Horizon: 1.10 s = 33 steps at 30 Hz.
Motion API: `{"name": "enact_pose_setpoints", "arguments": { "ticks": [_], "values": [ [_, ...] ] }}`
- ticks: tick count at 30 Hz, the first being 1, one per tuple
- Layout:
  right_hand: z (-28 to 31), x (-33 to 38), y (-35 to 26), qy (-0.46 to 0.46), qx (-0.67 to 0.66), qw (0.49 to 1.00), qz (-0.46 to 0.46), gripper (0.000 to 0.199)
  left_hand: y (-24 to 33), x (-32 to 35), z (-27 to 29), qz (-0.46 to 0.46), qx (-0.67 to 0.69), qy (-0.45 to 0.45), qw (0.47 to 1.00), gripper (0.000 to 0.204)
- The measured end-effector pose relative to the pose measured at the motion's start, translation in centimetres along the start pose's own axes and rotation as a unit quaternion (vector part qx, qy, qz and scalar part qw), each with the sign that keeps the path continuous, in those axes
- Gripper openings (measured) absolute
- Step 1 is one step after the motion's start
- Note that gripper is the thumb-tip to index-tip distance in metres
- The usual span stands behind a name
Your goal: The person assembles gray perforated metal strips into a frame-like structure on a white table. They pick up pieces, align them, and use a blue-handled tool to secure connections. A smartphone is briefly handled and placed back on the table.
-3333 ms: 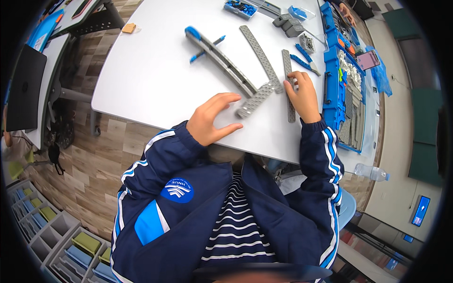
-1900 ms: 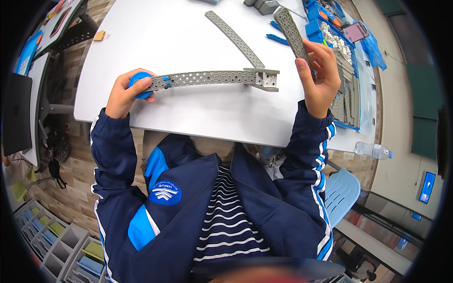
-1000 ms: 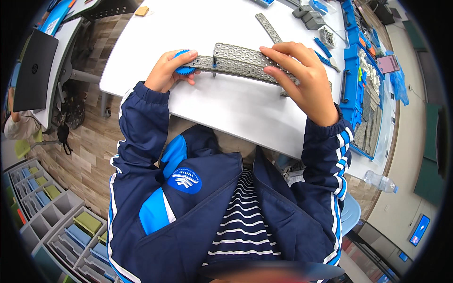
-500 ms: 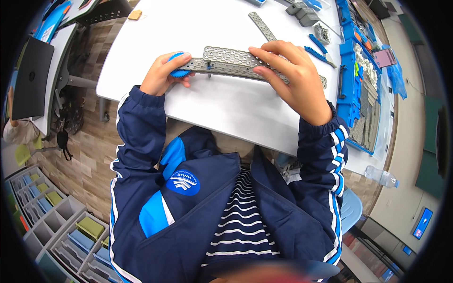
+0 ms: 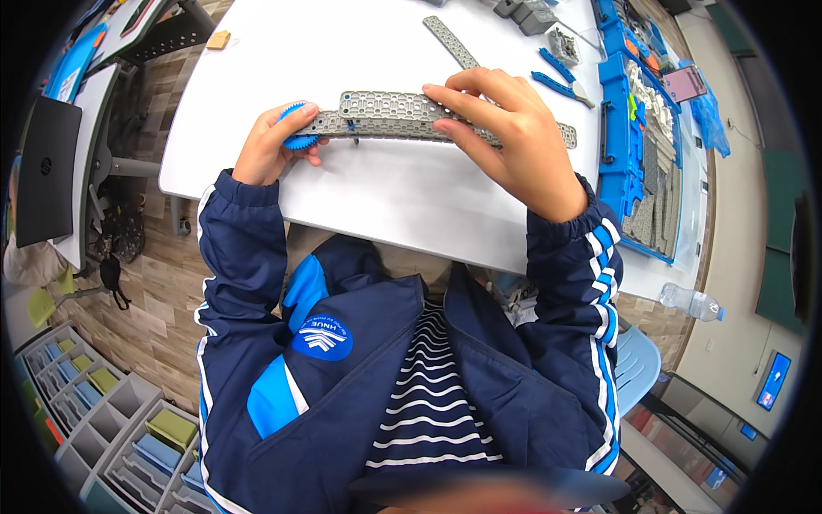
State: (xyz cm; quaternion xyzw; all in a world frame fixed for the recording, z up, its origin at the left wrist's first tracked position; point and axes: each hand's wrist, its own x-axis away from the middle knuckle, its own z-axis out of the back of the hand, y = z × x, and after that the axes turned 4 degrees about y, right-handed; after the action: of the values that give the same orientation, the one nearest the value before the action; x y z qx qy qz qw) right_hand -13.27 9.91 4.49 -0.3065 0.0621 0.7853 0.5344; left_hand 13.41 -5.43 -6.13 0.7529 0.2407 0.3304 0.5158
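A long grey perforated building beam (image 5: 398, 130) is held level over the white table, with a shorter grey perforated plate (image 5: 387, 105) along its far side. My left hand (image 5: 267, 144) pinches the beam's left end, where a blue toothed gear (image 5: 299, 142) sits; the thumb covers part of the gear. My right hand (image 5: 518, 137) grips the plate and beam farther right, thumb on the near side and fingers over the top. A small dark pin shows near the plate's left end. What lies under my right fingers is hidden.
Beyond my right hand lies a loose grey perforated strip (image 5: 449, 41). Blue-handled pliers (image 5: 558, 83), a clear box of small parts (image 5: 563, 44) and grey bins (image 5: 529, 19) are farther right. A blue parts case (image 5: 613, 128) stands at the table's right side, a bottle (image 5: 692, 301) nearby.
The whole view has shifted, moving the table things slightly left and up. The beam's left end with my left hand has come slightly nearer; both hands keep their grip.
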Motion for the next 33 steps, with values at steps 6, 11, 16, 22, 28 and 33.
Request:
{"name": "enact_pose_setpoints", "arguments": {
  "ticks": [6,11,16,22,28,33],
  "values": [
    [-0.1,0.0,-0.1,0.01,0.006,1.0,-0.002,0.026,0.0,0.0,-0.1,-0.006,-0.017,-0.005,1.0,0.037],
    [0.1,-0.1,-0.1,0.004,-0.001,1.0,-0.01,0.031,0.6,0.5,-0.3,-0.011,-0.027,-0.003,1.0,0.04],
    [0.3,-0.1,-0.3,0.003,-0.007,1.0,-0.017,0.032,2.8,0.9,-2.2,-0.243,-0.258,0.12,0.927,0.041],
    [0.2,-0.1,-0.3,0.004,-0.004,1.0,-0.015,0.034,5.5,2.4,-5.9,-0.376,-0.34,0.019,0.862,0.042],
    [1.4,1.1,-1.0,0.067,0.034,0.997,-0.016,0.042,5.5,1.8,-7.2,-0.373,-0.327,0.029,0.868,0.03],
    [3.5,5.4,1.3,0.248,0.075,0.953,-0.159,0.026,4.7,1.8,-6.9,-0.351,-0.297,0.036,0.887,0.031]
  ]
}}
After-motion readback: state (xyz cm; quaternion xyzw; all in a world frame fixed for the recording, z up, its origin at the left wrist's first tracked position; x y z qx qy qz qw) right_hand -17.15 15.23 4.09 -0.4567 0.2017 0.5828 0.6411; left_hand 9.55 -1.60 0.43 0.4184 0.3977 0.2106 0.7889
